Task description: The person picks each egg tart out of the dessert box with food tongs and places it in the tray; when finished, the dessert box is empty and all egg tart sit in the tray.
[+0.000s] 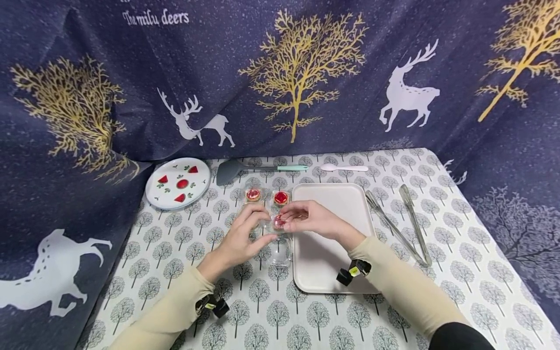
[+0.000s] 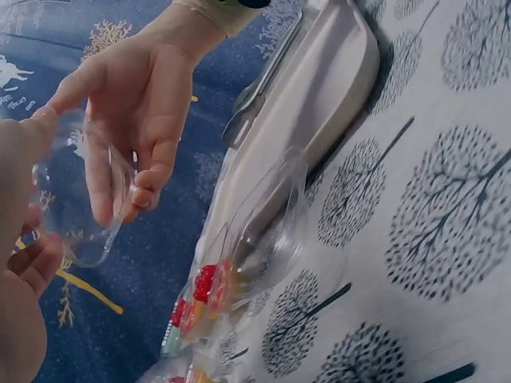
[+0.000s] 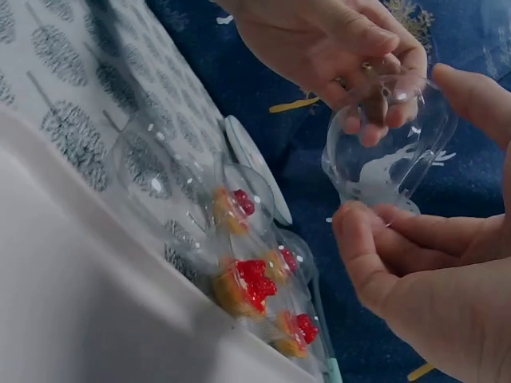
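Observation:
Between my hands, above the tarts, is a clear domed plastic container (image 3: pixel 391 152); nothing shows inside it. My right hand (image 1: pixel 312 218) pinches its rim between bent fingers. On the other side my left hand (image 1: pixel 242 236) holds its edge with thumb and fingers. Below stand several small tarts topped with red, in clear plastic boxes: one tart (image 1: pixel 253 195) at the back left, another tart (image 1: pixel 281 198) at the back right. An opened clear box (image 1: pixel 280 250) lies nearer me, next to the tray. My left hand partly hides the boxes in the head view.
A pale tray (image 1: pixel 330 262) lies under my right forearm. Metal tongs (image 1: pixel 415 223) stand apart to its right. Along the back lie a grey spatula (image 1: pixel 229 171) with a mint handle and a pink spoon (image 1: pixel 343 167). A watermelon-patterned plate (image 1: pixel 199 189) is at back left.

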`<action>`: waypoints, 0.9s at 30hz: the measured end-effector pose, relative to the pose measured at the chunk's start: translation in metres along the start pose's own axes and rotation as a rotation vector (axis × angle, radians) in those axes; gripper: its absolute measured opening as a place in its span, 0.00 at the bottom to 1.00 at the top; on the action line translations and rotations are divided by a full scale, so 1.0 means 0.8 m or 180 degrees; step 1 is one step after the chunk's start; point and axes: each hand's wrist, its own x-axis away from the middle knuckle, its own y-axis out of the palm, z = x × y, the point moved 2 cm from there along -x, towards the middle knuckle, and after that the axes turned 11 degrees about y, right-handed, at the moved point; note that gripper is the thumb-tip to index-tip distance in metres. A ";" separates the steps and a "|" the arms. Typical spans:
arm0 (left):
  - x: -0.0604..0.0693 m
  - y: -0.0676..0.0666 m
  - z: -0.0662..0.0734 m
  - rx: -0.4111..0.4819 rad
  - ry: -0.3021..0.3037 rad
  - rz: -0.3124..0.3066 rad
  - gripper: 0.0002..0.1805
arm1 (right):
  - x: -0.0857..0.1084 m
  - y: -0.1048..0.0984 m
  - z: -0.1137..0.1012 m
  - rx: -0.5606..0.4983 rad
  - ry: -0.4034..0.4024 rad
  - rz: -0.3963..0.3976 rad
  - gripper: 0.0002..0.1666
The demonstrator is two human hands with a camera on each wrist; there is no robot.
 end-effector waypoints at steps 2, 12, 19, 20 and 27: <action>0.004 -0.002 0.003 0.0081 -0.0243 -0.0001 0.20 | 0.005 0.001 0.000 0.0186 -0.0168 0.0059 0.41; 0.013 -0.009 0.024 0.0232 -0.1280 -0.0398 0.39 | 0.037 0.019 0.000 0.0804 -0.0630 0.0427 0.44; 0.037 -0.008 0.038 0.0501 -0.1678 -0.0845 0.45 | 0.057 0.047 0.005 0.1376 -0.0729 0.0619 0.48; 0.041 -0.008 0.040 0.0525 -0.1695 -0.0907 0.45 | 0.059 0.052 0.007 0.1442 -0.0771 0.0613 0.49; 0.060 -0.006 0.050 0.0637 -0.1479 -0.1328 0.48 | 0.074 0.081 0.020 0.1864 -0.1185 0.0611 0.52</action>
